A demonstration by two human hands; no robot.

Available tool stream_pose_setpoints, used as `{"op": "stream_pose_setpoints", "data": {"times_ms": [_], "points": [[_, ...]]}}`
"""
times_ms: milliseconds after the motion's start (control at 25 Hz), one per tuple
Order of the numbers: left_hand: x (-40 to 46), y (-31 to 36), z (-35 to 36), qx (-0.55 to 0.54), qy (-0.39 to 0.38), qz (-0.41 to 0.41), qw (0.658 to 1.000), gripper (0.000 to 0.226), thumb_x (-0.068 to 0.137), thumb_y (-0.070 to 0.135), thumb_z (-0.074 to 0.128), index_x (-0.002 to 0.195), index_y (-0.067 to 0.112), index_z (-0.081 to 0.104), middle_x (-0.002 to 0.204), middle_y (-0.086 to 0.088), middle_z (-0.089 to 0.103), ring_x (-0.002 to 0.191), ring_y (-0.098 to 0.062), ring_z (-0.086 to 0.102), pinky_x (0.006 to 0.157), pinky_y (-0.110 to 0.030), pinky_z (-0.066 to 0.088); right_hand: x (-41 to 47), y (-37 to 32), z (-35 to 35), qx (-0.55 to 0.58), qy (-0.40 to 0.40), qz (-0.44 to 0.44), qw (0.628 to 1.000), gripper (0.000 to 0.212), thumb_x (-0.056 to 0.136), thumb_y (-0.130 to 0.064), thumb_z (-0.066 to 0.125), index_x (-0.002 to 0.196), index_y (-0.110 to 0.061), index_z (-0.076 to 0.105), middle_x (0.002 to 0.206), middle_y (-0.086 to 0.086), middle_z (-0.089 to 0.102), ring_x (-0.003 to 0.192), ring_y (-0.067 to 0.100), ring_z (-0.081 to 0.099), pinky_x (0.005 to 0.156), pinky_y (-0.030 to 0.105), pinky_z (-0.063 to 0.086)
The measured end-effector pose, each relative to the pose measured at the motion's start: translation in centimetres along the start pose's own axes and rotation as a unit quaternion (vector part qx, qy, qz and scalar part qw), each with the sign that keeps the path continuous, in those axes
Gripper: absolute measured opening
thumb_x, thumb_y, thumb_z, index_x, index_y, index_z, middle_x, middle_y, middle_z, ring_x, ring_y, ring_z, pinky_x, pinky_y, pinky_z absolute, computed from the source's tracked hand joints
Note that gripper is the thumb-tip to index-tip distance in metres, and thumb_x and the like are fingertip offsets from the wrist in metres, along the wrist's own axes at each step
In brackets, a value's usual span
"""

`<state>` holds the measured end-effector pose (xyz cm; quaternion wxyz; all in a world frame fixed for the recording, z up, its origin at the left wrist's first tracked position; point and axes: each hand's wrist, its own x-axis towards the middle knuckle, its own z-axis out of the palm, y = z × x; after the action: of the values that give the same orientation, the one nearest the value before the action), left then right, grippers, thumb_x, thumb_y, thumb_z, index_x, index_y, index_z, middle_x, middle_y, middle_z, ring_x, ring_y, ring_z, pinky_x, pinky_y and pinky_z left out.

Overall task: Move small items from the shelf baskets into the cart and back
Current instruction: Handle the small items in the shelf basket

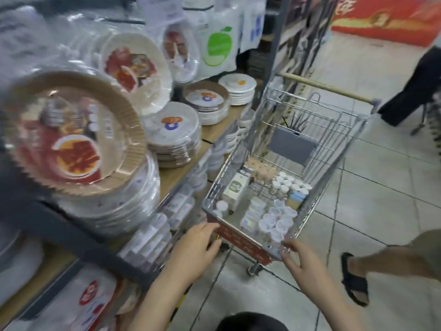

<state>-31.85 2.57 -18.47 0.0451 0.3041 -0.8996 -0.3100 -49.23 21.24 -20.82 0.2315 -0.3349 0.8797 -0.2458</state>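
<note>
Steel wire makes up the cart, which stands right of centre in the frame, beside the shelf. My left hand rests on the cart's near edge at its left corner, fingers curled over the red front panel. My right hand reaches to the near right corner, fingers spread and loosely bent, tips touching the wire; whether they hold anything I cannot tell through the blur.

Small items lie in the near end of the cart: a cluster of little clear plastic cups, white-capped bottles, flat clear boxes and a pale carton. I judge all of them light and stiff. The cups look thin and slick, easy to crush or scatter, so I would pinch each by its rim or lid. Bottles are best taken around the body, below the cap. I would grasp the carton across its narrow sides.
</note>
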Motion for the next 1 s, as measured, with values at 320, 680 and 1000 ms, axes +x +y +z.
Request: {"op": "stream_pose_setpoints", "data": {"times_ms": [320, 680, 1000], "points": [[5.5, -4.0, 5.0, -0.020, -0.090, -0.112, 0.989, 0.038, 0.096, 0.030, 0.050, 0.133, 0.020, 0.050, 0.131, 0.007, 0.054, 0.120, -0.007, 0.049, 0.098, -0.021, 0.039, 7.0, 2.7, 2.6, 0.001, -0.094, 0.024, 0.995, 0.027, 0.092, -0.024, 0.054, 0.119, -0.021, 0.058, 0.117, -0.006, 0.061, 0.111, 0.012, 0.056, 0.086, 0.024, 0.042], [16.6, -5.9, 5.9, 0.013, -0.121, -0.113, 0.986, 0.032, 0.096, 0.026, 0.048, 0.128, 0.023, 0.053, 0.124, 0.008, 0.057, 0.110, -0.008, 0.055, 0.091, -0.024, 0.045, 18.8, 2.4, 6.2, -0.008, -0.186, 0.056, 0.981, 0.028, 0.093, -0.030, 0.052, 0.119, -0.020, 0.056, 0.116, -0.001, 0.061, 0.099, 0.012, 0.057, 0.085, 0.025, 0.045], [23.4, -7.2, 12.0, -0.014, -0.159, -0.169, 0.973, 0.030, 0.096, 0.028, 0.048, 0.125, 0.021, 0.054, 0.122, 0.007, 0.057, 0.103, -0.010, 0.057, 0.087, -0.027, 0.047, 28.0, 4.2, 11.2, -0.045, -0.324, 0.063, 0.943, 0.031, 0.091, -0.017, 0.051, 0.121, -0.010, 0.053, 0.118, 0.007, 0.062, 0.102, 0.020, 0.058, 0.087, 0.024, 0.045]]}}
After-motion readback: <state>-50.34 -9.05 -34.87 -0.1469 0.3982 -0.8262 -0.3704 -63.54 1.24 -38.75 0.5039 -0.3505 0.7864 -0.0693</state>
